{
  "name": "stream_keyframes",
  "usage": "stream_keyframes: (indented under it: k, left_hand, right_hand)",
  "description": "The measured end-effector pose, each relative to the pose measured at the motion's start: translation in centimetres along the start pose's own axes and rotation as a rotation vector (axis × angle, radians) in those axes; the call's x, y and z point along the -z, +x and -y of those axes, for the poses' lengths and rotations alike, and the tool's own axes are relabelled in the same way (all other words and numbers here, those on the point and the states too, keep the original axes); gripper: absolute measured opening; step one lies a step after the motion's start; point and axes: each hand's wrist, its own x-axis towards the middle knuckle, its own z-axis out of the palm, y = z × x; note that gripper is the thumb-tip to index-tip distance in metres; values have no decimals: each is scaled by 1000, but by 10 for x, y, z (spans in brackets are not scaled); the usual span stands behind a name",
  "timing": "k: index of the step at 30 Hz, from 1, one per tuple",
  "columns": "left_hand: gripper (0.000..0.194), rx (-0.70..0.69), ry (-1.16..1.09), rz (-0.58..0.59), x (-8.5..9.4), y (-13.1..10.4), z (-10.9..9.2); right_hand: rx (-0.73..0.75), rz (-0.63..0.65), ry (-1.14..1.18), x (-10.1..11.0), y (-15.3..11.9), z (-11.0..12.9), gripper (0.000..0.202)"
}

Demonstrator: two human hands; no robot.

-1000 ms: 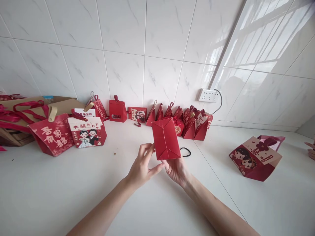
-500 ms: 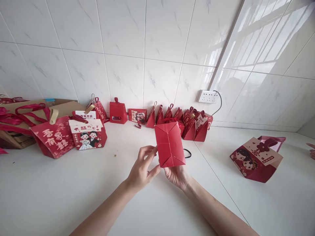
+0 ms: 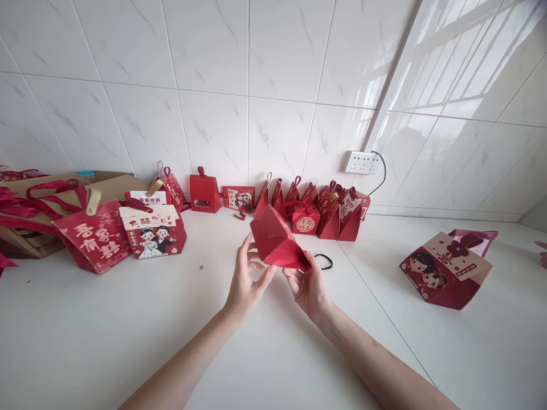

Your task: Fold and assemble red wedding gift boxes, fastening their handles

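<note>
A red paper gift box [image 3: 276, 242] is held up off the counter in front of me, tilted, with its plain folded bottom and one side facing me. My right hand [image 3: 311, 290] grips its lower right corner, thumb on top and fingers underneath. At the left edge, my left hand [image 3: 247, 285] has its fingers curled against the box and its thumb by the lower edge. Part of the left fingers is hidden behind the box. A black elastic loop [image 3: 325, 262] lies on the counter just right of the box.
Several red gift boxes [image 3: 329, 216] line the tiled wall. Two printed boxes [image 3: 154, 233] and a cardboard carton with red ribbons [image 3: 32, 239] stand left. Another printed box [image 3: 447, 273] sits right, near another person's hand [image 3: 542, 253]. A power strip [image 3: 361, 163] is on the wall.
The held box has turned and tipped leftward, so a side now shows beside its bottom. My right thumb has come onto its corner. A small red box behind is now uncovered.
</note>
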Motion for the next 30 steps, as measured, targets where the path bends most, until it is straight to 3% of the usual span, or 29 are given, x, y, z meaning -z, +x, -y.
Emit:
stream_keyframes:
  k: [2, 5, 12, 16, 23, 30]
  left_hand:
    - [57, 33, -15, -21, 2, 2, 2]
    - [39, -39, 13, -35, 6, 6, 2]
    - [31, -529, 227, -124, 5, 1, -24]
    - [29, -755, 196, -92, -1, -4, -38]
    - [5, -738, 208, -231, 1, -2, -46]
    - [21, -802, 199, -113, 5, 0, -62]
  right_hand:
    - [-21, -36, 13, 0, 1, -1, 33]
    - [-77, -8, 55, 1, 2, 0, 34]
    - [-208, 118, 29, 4, 0, 2, 46]
    - [-208, 311, 22, 7, -4, -8, 30]
    - [-165, 401, -41, 9, -11, -15, 19]
    - [-237, 364, -72, 9, -9, -15, 31]
